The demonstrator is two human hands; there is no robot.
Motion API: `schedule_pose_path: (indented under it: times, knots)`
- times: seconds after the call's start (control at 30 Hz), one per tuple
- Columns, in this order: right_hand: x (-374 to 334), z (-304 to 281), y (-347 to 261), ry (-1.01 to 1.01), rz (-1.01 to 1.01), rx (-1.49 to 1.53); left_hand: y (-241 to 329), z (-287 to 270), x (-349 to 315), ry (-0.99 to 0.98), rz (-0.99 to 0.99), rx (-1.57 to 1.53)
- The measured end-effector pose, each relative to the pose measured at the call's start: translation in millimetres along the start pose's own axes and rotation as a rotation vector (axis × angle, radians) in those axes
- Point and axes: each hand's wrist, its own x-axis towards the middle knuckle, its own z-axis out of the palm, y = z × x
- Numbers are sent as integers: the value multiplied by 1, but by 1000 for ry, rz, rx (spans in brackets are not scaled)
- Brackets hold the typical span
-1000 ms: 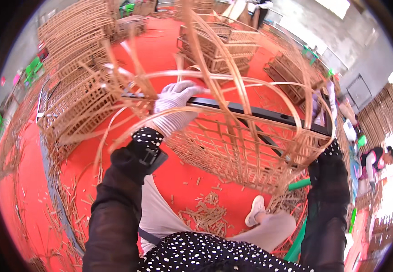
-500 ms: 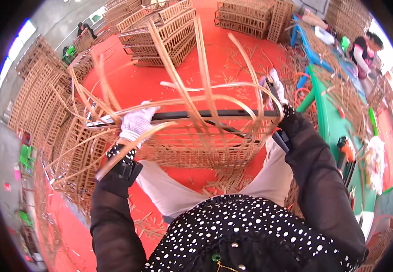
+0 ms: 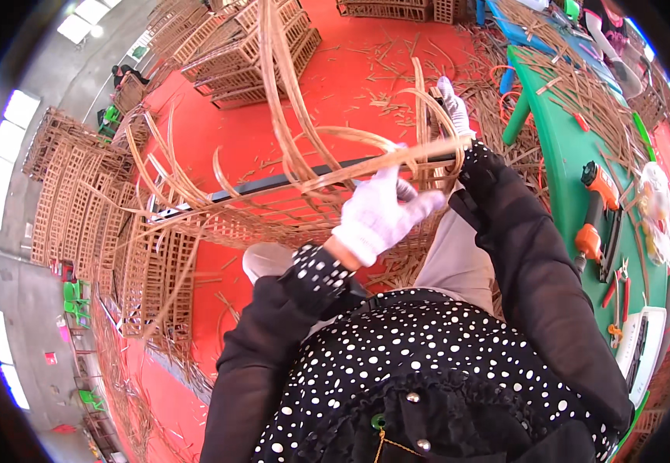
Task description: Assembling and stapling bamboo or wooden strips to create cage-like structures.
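A half-woven wicker basket (image 3: 262,220) spans the space over my knees, with a dark bar along its upper edge and several long loose strips rising from it. My left hand (image 3: 381,212), in a white glove, is at the right part of this edge. Its index finger points up against a flat pale-brown strip (image 3: 358,168), and its thumb stands apart. My right hand (image 3: 452,108), also gloved, grips the basket's right corner; basket parts hide some of its fingers. The flat strip slants up toward that corner.
At right, a green table (image 3: 539,116) bears an orange-and-black power tool (image 3: 593,212), red-handled pliers (image 3: 620,293) and loose strips. Stacked wicker baskets (image 3: 76,201) stand at left, more (image 3: 250,54) farther off. Strip scraps litter the red floor (image 3: 350,77). A co-worker (image 3: 613,38) is at far right.
My left hand has left the basket's left part and moved right to the flat strip near the right corner. My right hand stays at that corner. The view has shifted and turned somewhat.
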Motion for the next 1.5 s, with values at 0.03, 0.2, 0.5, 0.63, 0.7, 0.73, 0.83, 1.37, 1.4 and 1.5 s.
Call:
schedule_pose_path:
  times: [0.03,0.2,0.5,0.63,0.7,0.73,0.83,1.37,1.4,1.5]
  knots:
    - [1,-1,3,11,-50,-39,-1,8,11,124,123,30]
    - [9,-5,7,-21,-47,-20,-34,-28,9,154,-329,-240]
    - [-60,-20,-39,-260,-406,-189,-6,-94,-13,-148,-183,-339]
    - [-92,-17,-47,-478,-540,-496,8,-34,47,-105,-258,-83]
    - [-104,-16,-53,-509,-382,-459,-2,-13,68,-102,14,135]
    - [-109,-15,-55,-508,-379,-465,-9,-10,68,-117,-24,44]
    - [-123,-13,-56,-341,-446,-266,-28,-37,51,62,13,218]
    - [-91,13,-98,-289,-50,295,-18,17,117,-164,399,472]
    - [-85,14,-100,-257,-45,275,-7,7,125,-333,108,659]
    - [-78,15,-105,-302,-30,279,-2,5,131,-430,117,589]
